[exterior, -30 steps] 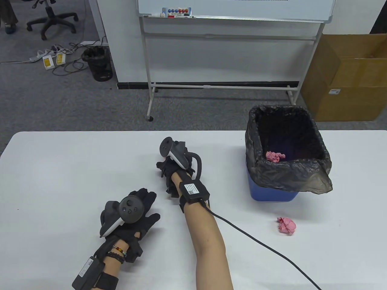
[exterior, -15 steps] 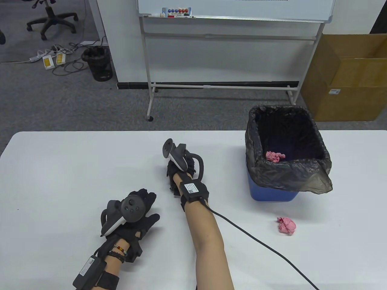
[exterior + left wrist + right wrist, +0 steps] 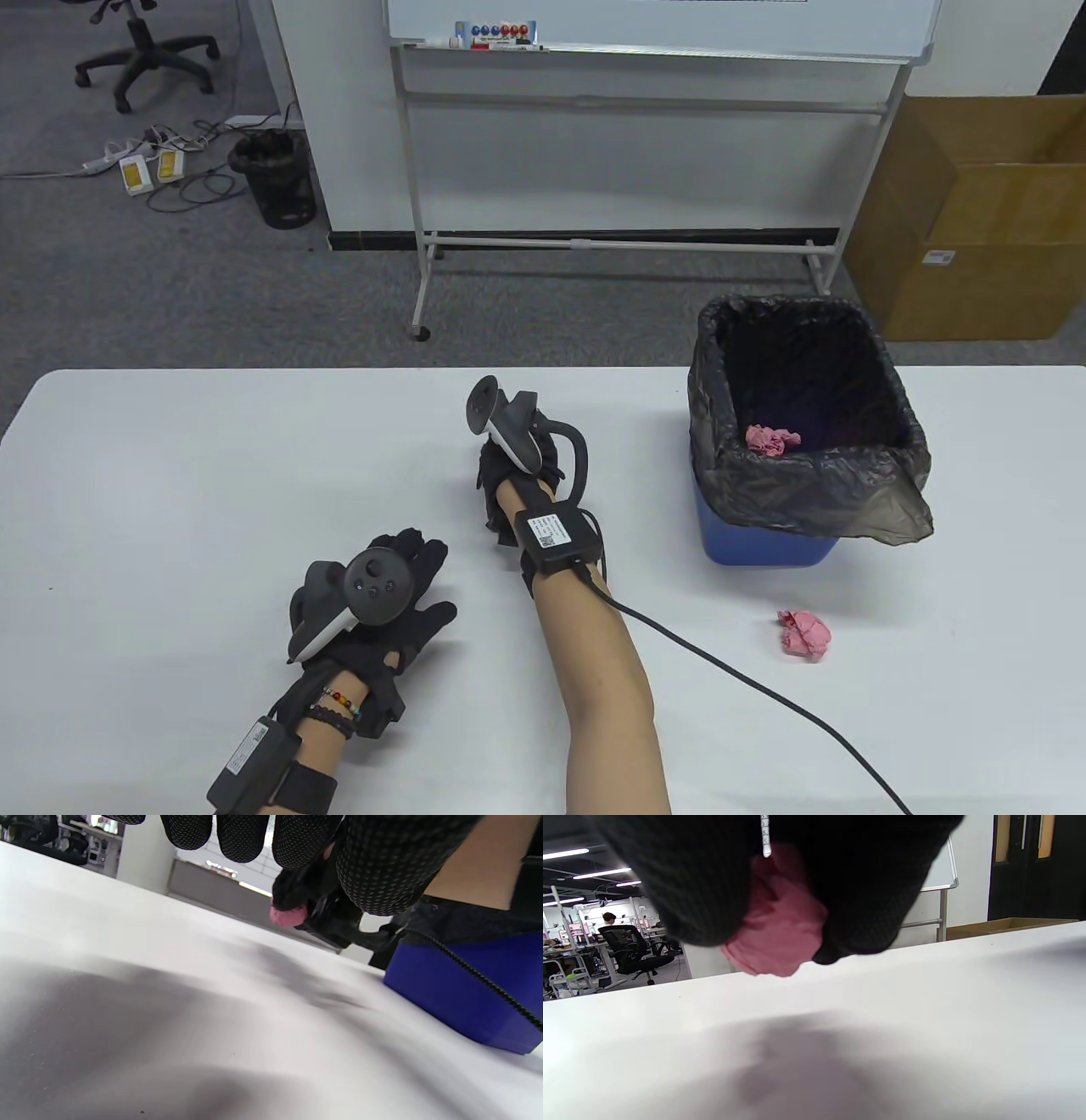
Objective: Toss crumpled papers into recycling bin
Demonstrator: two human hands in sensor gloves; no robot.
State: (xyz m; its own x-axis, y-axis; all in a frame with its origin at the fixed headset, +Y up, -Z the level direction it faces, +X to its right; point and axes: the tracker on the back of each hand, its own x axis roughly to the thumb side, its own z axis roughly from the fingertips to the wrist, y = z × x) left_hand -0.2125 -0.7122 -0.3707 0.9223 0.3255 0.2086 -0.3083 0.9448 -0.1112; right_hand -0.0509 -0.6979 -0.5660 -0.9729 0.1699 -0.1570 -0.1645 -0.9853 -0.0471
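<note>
My right hand (image 3: 509,475) is closed around a pink crumpled paper (image 3: 776,925) and holds it just above the white table (image 3: 170,475); the paper also shows in the left wrist view (image 3: 288,916). In the table view the hand hides it. My left hand (image 3: 399,586) rests flat on the table, fingers spread, holding nothing. The blue recycling bin (image 3: 764,543), lined with a black bag (image 3: 814,492), stands to the right with one pink paper ball (image 3: 770,439) inside. Another pink ball (image 3: 804,634) lies on the table in front of the bin.
A black cable (image 3: 764,688) runs from my right wrist to the table's near edge. Beyond the table stand a whiteboard frame (image 3: 628,242), a cardboard box (image 3: 976,221) and a small black basket (image 3: 276,178) on the carpet.
My right hand has closed on the paper, lifted slightly and shifted a little right toward the bin. My left hand has barely moved.
</note>
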